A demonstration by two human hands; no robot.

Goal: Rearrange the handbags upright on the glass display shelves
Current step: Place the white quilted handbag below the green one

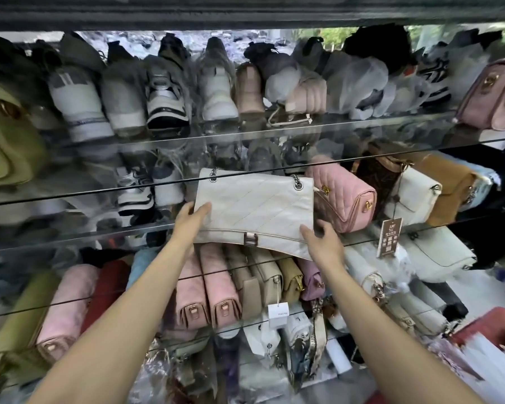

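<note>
Left hand [193,216] and right hand [321,239] each grip one white handbag [252,204].

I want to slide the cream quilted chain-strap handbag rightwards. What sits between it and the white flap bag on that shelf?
In the head view, a pink quilted handbag and a dark brown patterned bag stand between the cream quilted handbag and the white flap bag.

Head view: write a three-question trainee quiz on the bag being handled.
1. True or false: both hands touch the cream quilted bag.
2. Which bag sits directly right of it? A) pink quilted bag B) green bag C) red bag
3. Fill in: the bag's strap is a metal ____.

Key: 1 true, left hand and right hand are at its lower corners. 2 A, the pink quilted bag. 3 chain.
</note>
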